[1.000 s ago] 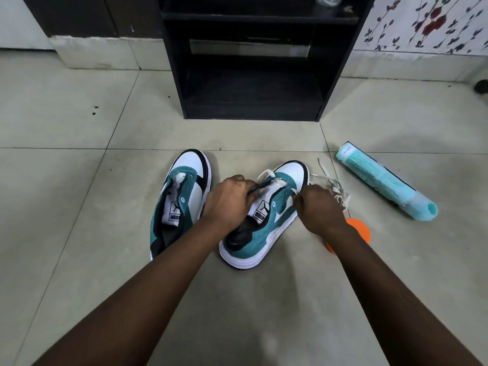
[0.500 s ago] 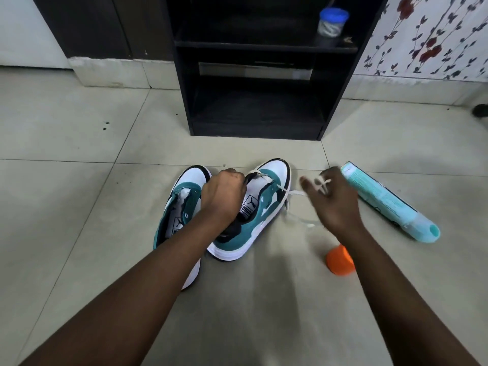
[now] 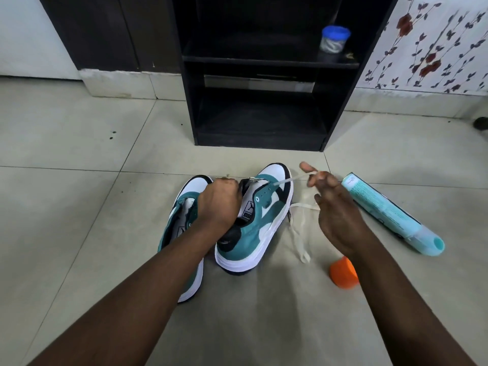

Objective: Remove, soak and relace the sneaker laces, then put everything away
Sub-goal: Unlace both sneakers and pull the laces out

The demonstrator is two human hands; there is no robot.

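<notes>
The lace [image 3: 289, 180] runs tight from the right sneaker [image 3: 260, 220] on the floor to the right hand [image 3: 336, 215], pinched in its fingers; the left hand [image 3: 220, 203] grips that sneaker's top

Left sneaker [image 3: 184, 225] half behind forearm; orange cap [image 3: 343, 273] partly behind wrist.

Glossy tiled floor [image 3: 79, 207]; matt suede-like sneaker [image 3: 245, 241].
</notes>
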